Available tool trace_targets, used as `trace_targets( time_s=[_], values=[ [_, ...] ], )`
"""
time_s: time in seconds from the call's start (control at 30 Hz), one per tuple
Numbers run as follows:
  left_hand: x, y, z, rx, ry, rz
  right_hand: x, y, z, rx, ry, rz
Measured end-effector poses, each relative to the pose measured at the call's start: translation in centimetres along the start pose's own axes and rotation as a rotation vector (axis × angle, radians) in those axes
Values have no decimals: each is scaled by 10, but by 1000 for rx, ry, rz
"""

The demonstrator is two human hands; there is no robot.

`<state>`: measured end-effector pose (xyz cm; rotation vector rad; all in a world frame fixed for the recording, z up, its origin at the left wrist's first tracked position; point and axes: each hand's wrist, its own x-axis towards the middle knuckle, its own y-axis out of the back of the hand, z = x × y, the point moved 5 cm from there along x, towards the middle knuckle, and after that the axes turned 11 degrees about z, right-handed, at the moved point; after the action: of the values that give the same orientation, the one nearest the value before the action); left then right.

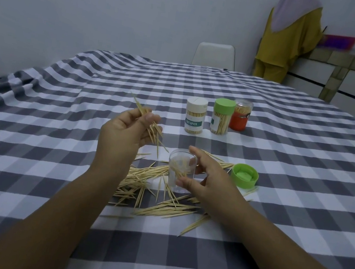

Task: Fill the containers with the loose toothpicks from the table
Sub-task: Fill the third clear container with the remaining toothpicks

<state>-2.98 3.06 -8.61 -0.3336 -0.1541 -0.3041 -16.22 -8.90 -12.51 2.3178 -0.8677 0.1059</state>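
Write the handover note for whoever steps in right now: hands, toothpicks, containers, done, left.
Left hand grips a bundle of toothpicks, raised above the table.
Right hand holds the clear open container; a few picks are inside.
Its green lid lies off, to the right.
Done: three capped containers stand filled at the back.
Left: the loose toothpicks scattered on the checked cloth, then capping.

Loose toothpicks [153,191] lie between both hands; the lid [244,175] sits right of the right hand [206,181], three containers [218,117] beyond.
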Motion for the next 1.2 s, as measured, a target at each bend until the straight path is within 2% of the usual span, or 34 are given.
trace_targets(
  time_s=[0.13, 0.3, 0.4, 0.6, 0.93, 1.03, 1.2],
  values=[
    [-4, -6, 4, -142, 27, 10, 1, -1, 0, 3, -4, -4],
    [-10, -13, 4, -140, 28, -20, 0, 0, 0, 16, -6, -4],
    [-15, -20, -8, -43, 70, -100, 0, 0, -1, 8, 0, -6],
    [-18, -22, -17, 279, 28, -211, 0, -1, -2, 18, 6, -9],
    [-15, -14, -9, 400, 21, -259, 1, 0, -1, -1, 17, -6],
    [-4, 0, -7, 664, 2, -305, 1, 2, -1, -20, 29, -2],
    [-4, 12, -24, 1321, -99, -575, 1, 2, -2, -32, 47, 21]
  ],
)
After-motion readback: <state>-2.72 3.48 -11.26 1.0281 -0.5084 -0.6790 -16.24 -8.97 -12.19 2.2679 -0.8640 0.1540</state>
